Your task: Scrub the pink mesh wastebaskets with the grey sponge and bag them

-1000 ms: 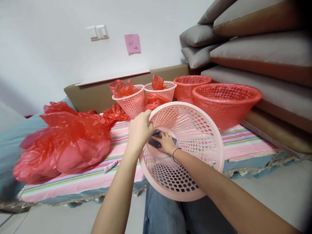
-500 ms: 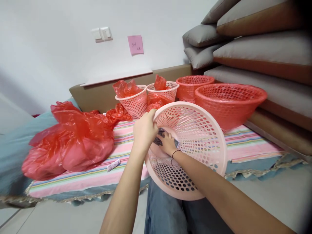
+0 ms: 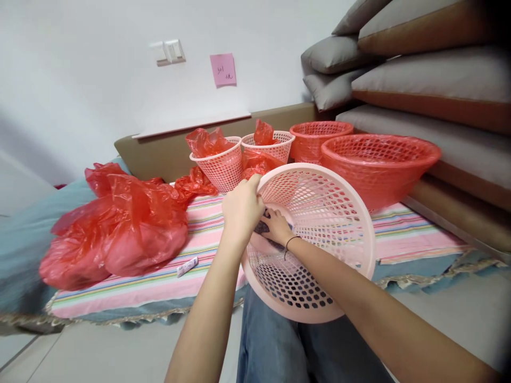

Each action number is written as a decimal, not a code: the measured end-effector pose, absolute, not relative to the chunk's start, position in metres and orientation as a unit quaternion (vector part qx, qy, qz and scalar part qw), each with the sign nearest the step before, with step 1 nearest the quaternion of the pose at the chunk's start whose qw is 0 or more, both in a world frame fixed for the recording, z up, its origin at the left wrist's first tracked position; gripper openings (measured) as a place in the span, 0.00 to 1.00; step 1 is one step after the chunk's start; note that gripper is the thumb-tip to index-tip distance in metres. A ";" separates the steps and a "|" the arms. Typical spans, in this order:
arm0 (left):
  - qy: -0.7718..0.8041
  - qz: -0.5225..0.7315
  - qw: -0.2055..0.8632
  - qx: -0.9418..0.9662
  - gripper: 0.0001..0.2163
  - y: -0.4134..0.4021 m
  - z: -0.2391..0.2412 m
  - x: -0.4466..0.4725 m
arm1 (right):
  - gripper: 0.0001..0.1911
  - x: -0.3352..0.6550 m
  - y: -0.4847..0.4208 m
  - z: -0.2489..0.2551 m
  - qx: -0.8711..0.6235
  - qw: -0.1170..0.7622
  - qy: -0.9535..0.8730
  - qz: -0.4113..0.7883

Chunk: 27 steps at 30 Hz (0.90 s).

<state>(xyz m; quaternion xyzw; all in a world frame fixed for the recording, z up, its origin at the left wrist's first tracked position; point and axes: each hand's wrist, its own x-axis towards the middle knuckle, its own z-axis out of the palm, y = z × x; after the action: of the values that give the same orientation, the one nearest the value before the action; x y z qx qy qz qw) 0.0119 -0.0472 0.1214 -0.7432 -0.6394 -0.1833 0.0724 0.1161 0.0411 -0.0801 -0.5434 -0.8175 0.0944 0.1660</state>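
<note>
Tilted toward me above my knees is a pale pink plastic basket (image 3: 339, 213) with a perforated wall. My left hand (image 3: 243, 210) is closed around its rim on the left side. Deep inside the basket, my right hand (image 3: 278, 226) presses a dark patterned cloth (image 3: 262, 227) against the bottom. The fingers are bent over the cloth, and part of it is hidden beneath them.
Two pink baskets (image 3: 223, 167) with red plastic bags stand behind, beside red baskets (image 3: 379, 178) in clear wrap. A bulging red bag (image 3: 131, 229) and a small white packet (image 3: 187, 267) lie on the striped cloth (image 3: 147, 292). Grey cushions (image 3: 435, 80) are stacked at right.
My right hand has shifted slightly within the basket, and its fingers now cover more of the cloth. My left hand keeps its hold on the rim.
</note>
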 end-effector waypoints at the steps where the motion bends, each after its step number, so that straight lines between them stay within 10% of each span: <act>1: -0.642 -0.184 0.076 -0.740 0.17 -0.047 0.121 0.011 | 0.34 0.112 0.043 -0.080 -0.576 0.182 -0.791 0.101; 12: -0.662 -0.216 0.064 -0.715 0.15 -0.040 0.117 -0.007 | 0.44 0.094 0.065 -0.096 -0.797 0.188 -0.525 0.233; 21: -0.655 -0.229 0.065 -0.717 0.16 -0.043 0.113 -0.006 | 0.46 0.102 0.045 -0.088 -0.634 0.184 -0.736 0.153; 27: -0.669 -0.226 0.057 -0.706 0.18 -0.037 0.116 -0.008 | 0.30 0.119 0.060 -0.068 -0.543 0.140 -0.818 0.133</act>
<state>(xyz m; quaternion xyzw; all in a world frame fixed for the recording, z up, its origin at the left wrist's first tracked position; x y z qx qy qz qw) -0.0080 -0.0375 0.1155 -0.7060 -0.6686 -0.2265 0.0571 0.1188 0.0598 -0.0680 -0.5426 -0.8175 0.1330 0.1397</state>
